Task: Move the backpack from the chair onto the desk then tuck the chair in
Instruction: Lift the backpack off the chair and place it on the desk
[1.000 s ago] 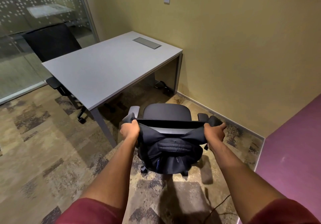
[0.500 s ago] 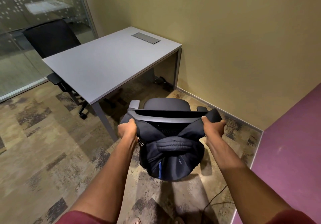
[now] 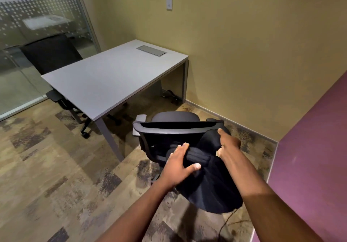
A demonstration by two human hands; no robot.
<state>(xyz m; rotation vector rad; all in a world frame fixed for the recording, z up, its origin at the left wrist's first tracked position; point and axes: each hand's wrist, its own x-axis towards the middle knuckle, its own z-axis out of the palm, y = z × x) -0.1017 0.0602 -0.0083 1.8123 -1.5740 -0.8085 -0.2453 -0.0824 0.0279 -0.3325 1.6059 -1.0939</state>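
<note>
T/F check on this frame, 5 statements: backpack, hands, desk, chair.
1. Both hands grip the backpack. True: the left hand is on its padded top handle, the right hand on its upper edge.
2. The backpack lies on the desk. False: it is held behind the chair, off the desk.
3. The chair is tucked under the desk. False: it stands clear of the desk's near corner, backrest toward the camera.
4. A second dark chair sits at the desk's far side. True.
5. A laptop rests on the desktop. False: only a flush grey cable hatch shows there.
</note>
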